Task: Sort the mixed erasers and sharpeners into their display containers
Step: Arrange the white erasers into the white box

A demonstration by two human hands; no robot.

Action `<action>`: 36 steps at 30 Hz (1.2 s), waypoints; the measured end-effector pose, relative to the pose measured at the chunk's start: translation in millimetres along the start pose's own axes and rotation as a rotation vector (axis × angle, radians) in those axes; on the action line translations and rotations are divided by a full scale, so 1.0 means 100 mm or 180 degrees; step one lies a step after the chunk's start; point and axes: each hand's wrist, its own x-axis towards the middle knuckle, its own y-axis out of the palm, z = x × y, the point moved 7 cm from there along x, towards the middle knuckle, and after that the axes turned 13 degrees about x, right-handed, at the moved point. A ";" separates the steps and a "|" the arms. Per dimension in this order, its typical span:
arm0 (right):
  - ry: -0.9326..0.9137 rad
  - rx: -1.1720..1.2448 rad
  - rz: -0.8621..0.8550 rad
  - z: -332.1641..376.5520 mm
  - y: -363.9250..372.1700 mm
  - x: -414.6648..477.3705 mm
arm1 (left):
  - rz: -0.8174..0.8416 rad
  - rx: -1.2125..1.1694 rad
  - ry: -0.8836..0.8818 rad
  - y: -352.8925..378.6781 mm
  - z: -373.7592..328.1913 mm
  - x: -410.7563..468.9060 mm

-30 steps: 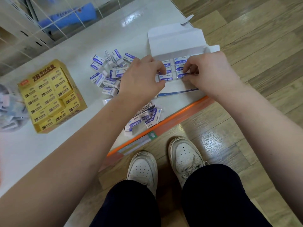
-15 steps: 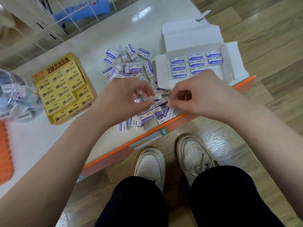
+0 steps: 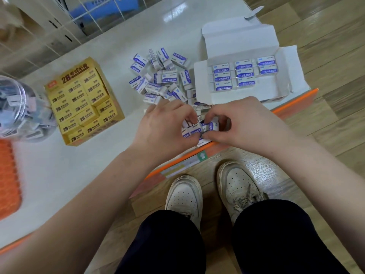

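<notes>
Jar (image 3: 19,109): far left of the white box (image 3: 280,91), on the counter (image 3: 59,175). It holds small pieces, too blurred to identify.
Yellow box (image 3: 83,101): well left of the white box, packed with yellow 2B erasers, untouched.
Pile (image 3: 162,80): loose blue-and-white erasers, unsorted, just left of the white box, some touching its left flap.
Left hand (image 3: 167,123): in front of the white box at the counter's near edge, with fingers curled onto the cluster (image 3: 195,131).
Cluster: a small group of erasers, gathered between the two hands, in front of the white box.
Right hand (image 3: 243,125): facing the left hand, with fingertips and thumb pinching the cluster from the right.
White box: lid open. It holds eight erasers laid flat in rows (image 3: 245,74), and its front part is bare.
Change: a second ago both hands were inside the white box, seating erasers in the rows. They have since drawn back to the cluster, and the rows are now fully in view.
Meaning: one placement appears complete and the next pickup is under way. Sorting is at an early stage, because most erasers remain outside the white box.
Risk: the cluster sits at the counter's edge, so a loose grasp could drop an eraser to the floor.
</notes>
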 end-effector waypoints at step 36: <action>0.0327 -0.0941 -0.1004 -0.67 -0.93 0.07 | 0.0217 -0.0466 0.0203 -0.08 -0.42 0.75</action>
